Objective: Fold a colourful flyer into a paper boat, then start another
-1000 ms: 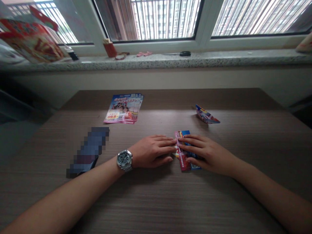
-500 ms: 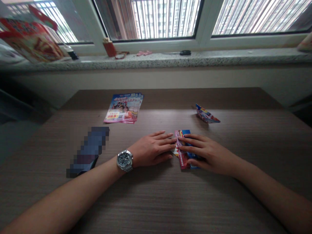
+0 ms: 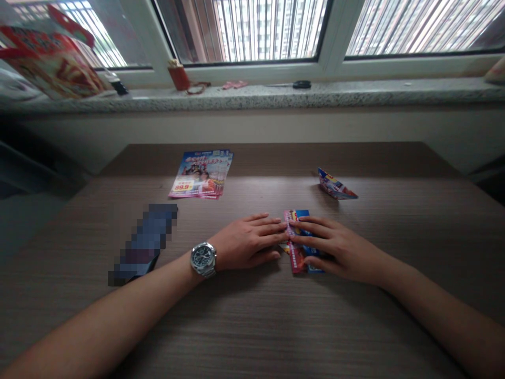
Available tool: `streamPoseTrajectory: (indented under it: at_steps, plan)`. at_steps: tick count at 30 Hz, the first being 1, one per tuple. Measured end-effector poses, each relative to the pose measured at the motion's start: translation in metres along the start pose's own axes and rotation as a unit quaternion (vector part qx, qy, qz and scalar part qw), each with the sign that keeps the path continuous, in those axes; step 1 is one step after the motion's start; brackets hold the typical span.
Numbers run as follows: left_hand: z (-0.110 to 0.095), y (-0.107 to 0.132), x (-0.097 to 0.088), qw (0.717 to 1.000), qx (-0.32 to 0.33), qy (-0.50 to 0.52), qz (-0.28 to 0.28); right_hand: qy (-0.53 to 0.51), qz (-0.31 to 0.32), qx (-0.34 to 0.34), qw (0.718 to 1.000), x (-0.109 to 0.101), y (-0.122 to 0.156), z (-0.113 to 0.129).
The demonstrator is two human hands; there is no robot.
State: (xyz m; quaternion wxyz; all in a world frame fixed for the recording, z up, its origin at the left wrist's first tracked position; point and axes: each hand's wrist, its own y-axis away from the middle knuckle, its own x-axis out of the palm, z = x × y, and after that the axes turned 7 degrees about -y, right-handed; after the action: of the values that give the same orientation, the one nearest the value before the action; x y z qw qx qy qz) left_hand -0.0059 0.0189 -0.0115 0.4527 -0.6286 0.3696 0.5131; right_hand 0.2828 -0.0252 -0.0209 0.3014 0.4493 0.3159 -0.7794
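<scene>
A folded colourful flyer (image 3: 296,255) lies on the wooden table (image 3: 252,316) in front of me. My left hand (image 3: 246,242), with a silver watch on the wrist, lies flat with fingers stretched out, its fingertips pressing the flyer's left edge. My right hand (image 3: 333,245) also lies flat on the flyer, fingers extended leftward across it and meeting the left fingertips. Much of the flyer is hidden under my right hand.
A stack of flyers (image 3: 201,173) lies at the back left of the table. A folded paper boat (image 3: 335,185) sits at the back right. A dark blurred object (image 3: 144,245) lies to the left. The stone windowsill (image 3: 355,95) carries a red cup (image 3: 178,76) and a printed bag (image 3: 51,63).
My hands and the folded flyer stay almost where they were; the left fingers lifted and spread slightly, still at the flyer's edge.
</scene>
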Motion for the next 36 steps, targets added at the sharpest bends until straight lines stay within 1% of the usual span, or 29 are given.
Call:
streamPoseTrajectory:
  at_steps: [5,11,18,25,36]
  plan:
    - [-0.0026,-0.0012,-0.0018,1.000,-0.003,-0.017,0.002,-0.004,0.003,0.001,1.000,0.0021,0.0004,-0.0020]
    - [-0.0049,-0.0021,-0.0033,0.999,-0.009,-0.036,0.004,-0.024,0.003,0.020,1.000,0.0010,0.0006,-0.0015]
    - [-0.0061,-0.0025,-0.0016,0.998,0.005,-0.056,-0.003,-0.020,-0.010,0.014,1.000,0.0015,-0.0002,-0.0014]
    - [-0.0084,-0.0036,-0.0011,0.999,0.018,-0.037,-0.021,-0.029,-0.027,0.025,0.999,0.0024,-0.0002,0.0007]
    - [-0.0098,-0.0033,-0.0010,1.000,0.012,-0.022,-0.004,-0.059,-0.030,0.025,0.998,-0.0003,-0.0032,0.0013]
